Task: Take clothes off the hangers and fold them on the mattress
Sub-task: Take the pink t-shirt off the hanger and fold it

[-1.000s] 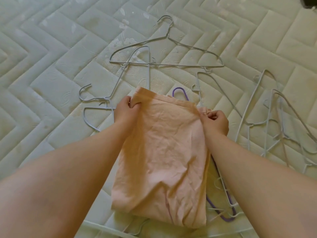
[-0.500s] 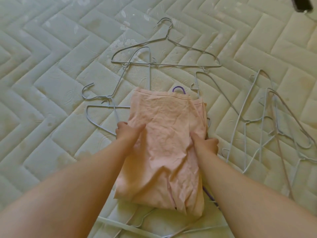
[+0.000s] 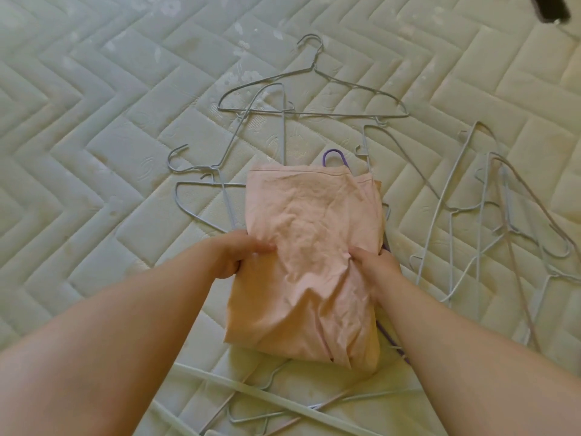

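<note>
A peach-pink garment (image 3: 314,247), folded into a long strip, lies on the quilted mattress (image 3: 94,152) over a purple hanger (image 3: 334,154), whose hook pokes out beyond the cloth's far edge. My left hand (image 3: 239,254) grips the cloth's left edge at mid-length, thumb on top and fingers tucked under. My right hand (image 3: 375,265) grips the right edge at the same height. The middle of the strip bulges up between my hands.
Several bare grey wire hangers lie around: one (image 3: 314,99) beyond the garment, others at left (image 3: 201,190), a tangle at right (image 3: 503,231), more near my forearms (image 3: 267,401). A dark object (image 3: 555,9) sits at the top right corner.
My hands moved from the garment's far corners down its sides to mid-length. The far end now lies flat on the mattress, and the middle has started to lift.
</note>
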